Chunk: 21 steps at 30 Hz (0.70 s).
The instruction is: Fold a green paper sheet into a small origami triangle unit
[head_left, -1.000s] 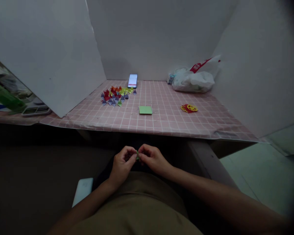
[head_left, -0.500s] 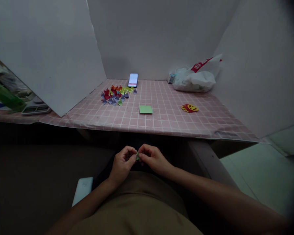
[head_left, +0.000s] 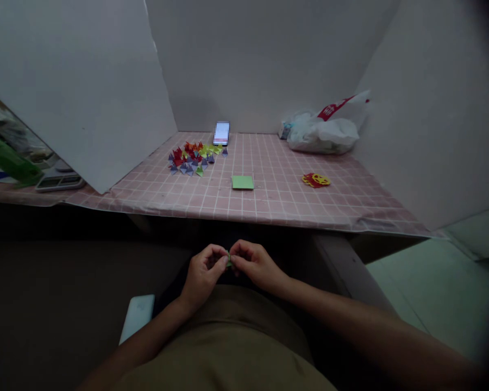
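Observation:
Between my fingertips, over my lap and below the table edge, is a small folded piece of green paper (head_left: 229,262). My left hand (head_left: 206,272) pinches it from the left, thumb against forefinger. From the other side my right hand (head_left: 256,263) pinches it too. Most of the paper is hidden by the fingers, so its folds cannot be made out. Straight ahead on the table lies a stack of green square paper (head_left: 243,182). Folded paper figures (head_left: 191,157) in red, orange, yellow and purple, with a green one at the front, cluster to its left.
A lit phone (head_left: 221,133) leans at the back of the pink checked table (head_left: 277,203). Red and yellow cut-out pieces (head_left: 315,180) lie right, before a white plastic bag (head_left: 324,133). White panels (head_left: 81,81) wall the sides. A pale flat device (head_left: 137,315) lies beside my left forearm.
Hardly anything differs. Both hands stay in place with the green paper, which shows slightly differently between the fingertips.

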Available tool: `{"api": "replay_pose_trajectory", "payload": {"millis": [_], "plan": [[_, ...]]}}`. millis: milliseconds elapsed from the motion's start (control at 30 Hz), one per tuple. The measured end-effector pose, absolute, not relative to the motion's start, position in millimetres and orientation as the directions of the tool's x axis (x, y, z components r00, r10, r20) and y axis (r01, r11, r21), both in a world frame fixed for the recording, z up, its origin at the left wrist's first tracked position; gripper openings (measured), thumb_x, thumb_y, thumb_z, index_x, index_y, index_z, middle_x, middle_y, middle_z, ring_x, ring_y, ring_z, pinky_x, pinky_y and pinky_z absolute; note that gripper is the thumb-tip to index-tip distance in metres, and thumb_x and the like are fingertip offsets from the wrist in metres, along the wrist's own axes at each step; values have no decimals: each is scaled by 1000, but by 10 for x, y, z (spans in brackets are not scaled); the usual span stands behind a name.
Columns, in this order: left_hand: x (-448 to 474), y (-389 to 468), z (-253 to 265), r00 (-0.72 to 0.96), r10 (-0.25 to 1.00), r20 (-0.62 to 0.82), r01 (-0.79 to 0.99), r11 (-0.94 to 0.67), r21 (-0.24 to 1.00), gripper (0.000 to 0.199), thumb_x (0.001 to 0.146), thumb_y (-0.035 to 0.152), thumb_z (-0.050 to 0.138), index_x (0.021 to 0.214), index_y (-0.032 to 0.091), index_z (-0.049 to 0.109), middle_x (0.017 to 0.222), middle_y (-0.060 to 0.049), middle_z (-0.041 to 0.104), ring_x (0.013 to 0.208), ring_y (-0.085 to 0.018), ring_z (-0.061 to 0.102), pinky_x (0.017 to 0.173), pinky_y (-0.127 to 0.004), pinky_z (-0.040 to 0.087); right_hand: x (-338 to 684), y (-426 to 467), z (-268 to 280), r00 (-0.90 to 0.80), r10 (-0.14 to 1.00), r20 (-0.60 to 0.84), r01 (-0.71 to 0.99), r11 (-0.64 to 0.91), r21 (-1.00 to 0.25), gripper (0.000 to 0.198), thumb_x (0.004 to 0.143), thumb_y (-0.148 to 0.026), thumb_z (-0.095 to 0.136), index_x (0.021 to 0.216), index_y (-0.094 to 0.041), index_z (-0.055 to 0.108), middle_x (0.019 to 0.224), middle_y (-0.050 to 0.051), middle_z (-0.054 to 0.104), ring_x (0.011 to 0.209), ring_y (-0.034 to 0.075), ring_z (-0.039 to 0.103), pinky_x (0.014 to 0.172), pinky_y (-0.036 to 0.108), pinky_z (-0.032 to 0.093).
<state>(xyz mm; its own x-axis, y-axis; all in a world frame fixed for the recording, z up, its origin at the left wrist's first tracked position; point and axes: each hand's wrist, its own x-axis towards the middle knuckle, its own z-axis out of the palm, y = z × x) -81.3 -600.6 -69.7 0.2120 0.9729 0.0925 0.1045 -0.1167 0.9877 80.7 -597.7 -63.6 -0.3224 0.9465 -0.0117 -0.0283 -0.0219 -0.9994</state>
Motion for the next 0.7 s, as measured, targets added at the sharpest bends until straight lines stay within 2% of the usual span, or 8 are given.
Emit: {"api": "replay_pose_trajectory", "payload": {"millis": [133, 367, 700], "plan": [[-800, -5998, -721, 205, 976, 68, 53, -80, 995, 12, 81, 27, 63, 81, 16, 60, 74, 1, 60, 67, -12, 55, 63, -23, 45, 812, -5976, -661, -306, 952, 29, 19, 37, -999, 10, 82, -25, 59, 76, -17, 54, 64, -4, 54, 55, 9, 51, 53, 22, 41], [-781, -5980, -702, 193, 980, -44, -59, 56, 997, 17, 76, 29, 67, 82, 16, 58, 72, 2, 60, 63, -11, 56, 61, -24, 47, 849, -6001, -660, -293, 937, 189, 220, 258, -941, 8, 86, -20, 55, 79, -17, 56, 68, -1, 57, 63, 11, 51, 59, 23, 40], [-768, -5981, -671, 161, 987, -18, 56, 9, 998, 15, 76, 29, 66, 76, 14, 61, 67, 2, 60, 61, -11, 55, 59, -23, 45, 849, -5978, -654, -303, 949, 92, 153, 143, -978, 11, 86, -25, 56, 79, -17, 56, 66, -1, 58, 59, 12, 54, 57, 24, 42]]}}
